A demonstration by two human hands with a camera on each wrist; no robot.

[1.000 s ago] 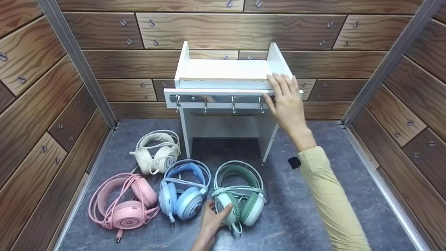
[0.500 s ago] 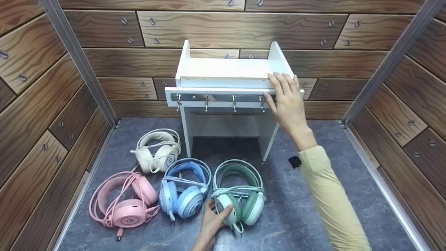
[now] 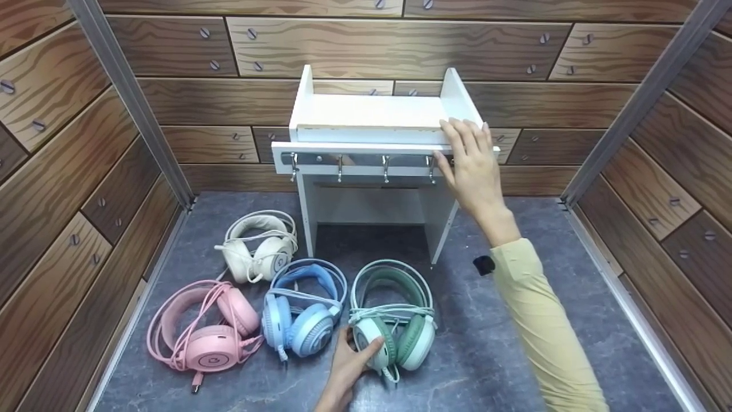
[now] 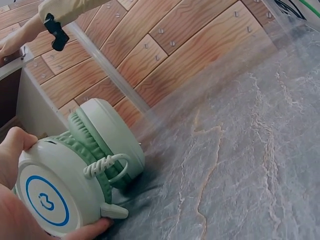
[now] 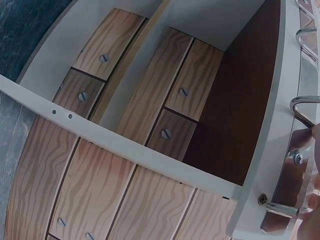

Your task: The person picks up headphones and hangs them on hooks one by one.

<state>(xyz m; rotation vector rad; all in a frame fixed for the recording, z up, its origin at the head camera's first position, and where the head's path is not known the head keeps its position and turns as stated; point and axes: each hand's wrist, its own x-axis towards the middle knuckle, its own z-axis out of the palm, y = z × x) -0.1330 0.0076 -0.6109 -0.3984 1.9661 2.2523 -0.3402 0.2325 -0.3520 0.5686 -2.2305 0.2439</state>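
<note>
My left hand point(image 3: 349, 363) grips the near left ear cup of a mint-green headset point(image 3: 420, 342), its thumb over the cup's outer side. In the left wrist view the headset point(image 4: 60, 170) shows a blue ring logo, green cushions and a coiled cable end, close over the floor. My right hand point(image 3: 476, 171) rests on the right end of a white shelf unit point(image 3: 372, 109), fingers extended over the hook rail point(image 3: 360, 169) toward the shelf edge, thumb at the rail's front beside a metal hook point(image 3: 430, 169). The right wrist view catches part of that hand point(image 5: 315, 160) at its right edge.
Left of the green headset lie a blue headset point(image 3: 311, 331), a pink headset point(image 3: 213, 346) and a white headset point(image 3: 271, 257), their cables wrapped round them. The shelf unit stands near the wood-patterned back wall point(image 3: 394, 48). Metal posts point(image 3: 134, 109) frame the side walls.
</note>
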